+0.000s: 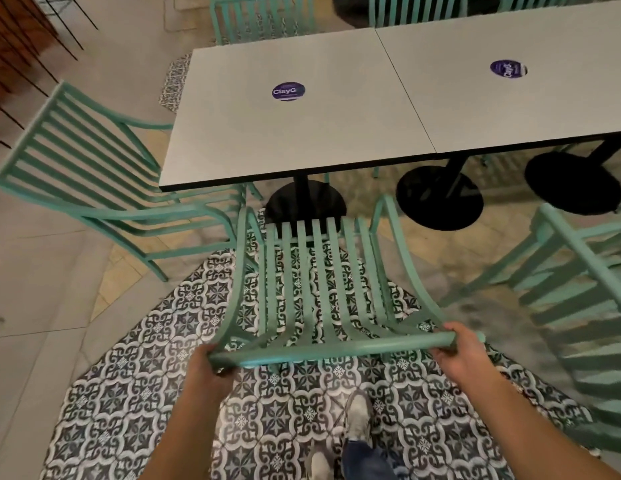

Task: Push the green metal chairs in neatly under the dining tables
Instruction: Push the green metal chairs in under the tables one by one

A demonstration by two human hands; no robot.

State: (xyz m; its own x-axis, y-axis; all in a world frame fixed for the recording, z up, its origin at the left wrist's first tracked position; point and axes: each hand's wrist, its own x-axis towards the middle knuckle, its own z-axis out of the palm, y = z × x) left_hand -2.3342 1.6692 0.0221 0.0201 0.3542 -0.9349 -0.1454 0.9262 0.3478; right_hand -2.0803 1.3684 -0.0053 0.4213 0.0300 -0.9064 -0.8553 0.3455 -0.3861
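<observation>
Nearest the camera, a grey shoe [358, 418] and a blue trouser leg [362, 460] stand on the patterned tile floor [136, 403]. Just ahead, the person's left hand [208, 370] curls around the left end of the top rail of a green metal chair [319, 282], fingers wrapped under the bar. The right hand [456, 351] grips the same rail near its right end, thumb over the top and fingers hooked round it. The chair faces the table, its slatted back rising towards the camera and its seat slats running forward; the front of the seat lies close to the near edge of the left dining table [285, 133], not yet under the top, in line with the black pedestal base [305, 202].

A second green chair [84, 168] stands at the left end of this table, its seat partly under the left edge. A third green chair [576, 289] is blurred at the right, apart from the near edge of the right dining table [510, 98], which butts against the first. Each top carries a round purple sticker [288, 91] near its middle. More green chair backs [260, 17] line the far edges.
</observation>
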